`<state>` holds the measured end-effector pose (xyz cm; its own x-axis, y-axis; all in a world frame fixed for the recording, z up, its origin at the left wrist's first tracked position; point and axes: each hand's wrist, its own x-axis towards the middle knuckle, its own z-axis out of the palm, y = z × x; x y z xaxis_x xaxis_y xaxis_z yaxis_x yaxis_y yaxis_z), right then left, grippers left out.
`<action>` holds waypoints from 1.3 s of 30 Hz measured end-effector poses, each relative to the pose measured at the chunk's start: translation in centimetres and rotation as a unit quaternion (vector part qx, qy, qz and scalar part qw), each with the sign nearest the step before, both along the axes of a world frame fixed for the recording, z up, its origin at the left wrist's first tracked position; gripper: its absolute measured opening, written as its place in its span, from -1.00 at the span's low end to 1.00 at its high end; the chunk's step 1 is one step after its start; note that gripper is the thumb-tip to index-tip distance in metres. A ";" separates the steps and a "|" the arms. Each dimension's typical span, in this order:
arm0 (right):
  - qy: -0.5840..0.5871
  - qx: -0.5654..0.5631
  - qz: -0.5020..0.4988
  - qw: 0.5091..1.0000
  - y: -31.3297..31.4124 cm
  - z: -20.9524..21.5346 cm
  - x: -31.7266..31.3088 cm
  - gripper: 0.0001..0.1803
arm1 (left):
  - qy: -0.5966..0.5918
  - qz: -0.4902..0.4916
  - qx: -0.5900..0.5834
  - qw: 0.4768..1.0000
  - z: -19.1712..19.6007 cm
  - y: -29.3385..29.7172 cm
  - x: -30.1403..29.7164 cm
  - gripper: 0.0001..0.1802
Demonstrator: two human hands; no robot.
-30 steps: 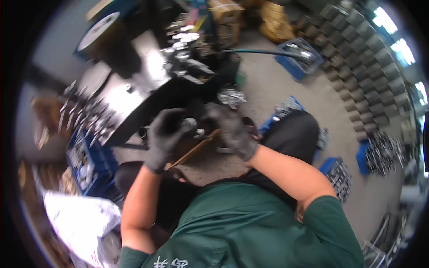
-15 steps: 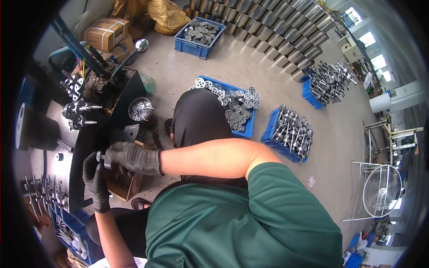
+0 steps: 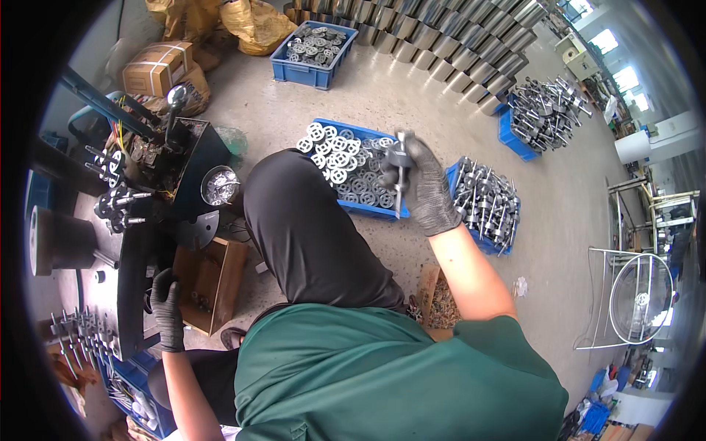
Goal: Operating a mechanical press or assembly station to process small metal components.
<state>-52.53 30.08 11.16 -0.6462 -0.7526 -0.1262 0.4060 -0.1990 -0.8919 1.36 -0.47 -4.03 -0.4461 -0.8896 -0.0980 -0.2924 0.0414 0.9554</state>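
Metal shaft [image 3: 401, 176]: being gripped in the closed fingers of the right hand [image 3: 428, 184], appearing before the right end of the blue wheel crate [image 3: 371, 211]. At left hand [image 3: 168, 316]: bending at the fingers between bench [image 3: 132, 294] and wooden box [image 3: 232, 279], not showing whether holding anything.

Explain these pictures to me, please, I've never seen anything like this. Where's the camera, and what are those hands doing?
No robot here: these are a person's own gloved hands. Every picture comes from one wide fisheye camera on the person's head, looking down, so straight edges look bent. The right hand grips a metal part with a thin shaft. The left hand is beside the metal bench; I can't make out anything in it. On the bench is a dark cylinder. On the floor, one blue crate holds round spoked discs, and another holds many shafted parts.
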 end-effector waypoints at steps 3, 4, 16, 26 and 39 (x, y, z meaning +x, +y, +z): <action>-0.211 0.059 -0.063 0.974 5.2 -10.2 -3.3 -0.63 | -0.024 -0.022 -0.005 0.999 -0.8 0.7 0.0 -0.54; -0.269 0.073 -0.081 0.957 7.1 -13.6 -4.1 -0.68 | -0.031 -0.034 -0.016 0.999 -1.1 0.9 0.0 -0.54; 0.270 0.536 -0.415 0.683 24.2 -31.2 -21.4 -0.40 | -0.163 -0.155 -0.059 0.972 0.0 4.0 -3.2 -0.55; 0.378 0.756 -0.148 0.514 20.8 -26.3 -15.9 -0.16 | -0.215 -0.131 -0.094 0.963 1.6 4.1 -1.7 -0.58; 0.560 0.641 0.197 0.487 2.8 -15.1 -16.3 -0.39 | -0.149 -0.027 -0.219 0.964 9.9 4.5 -0.9 -0.59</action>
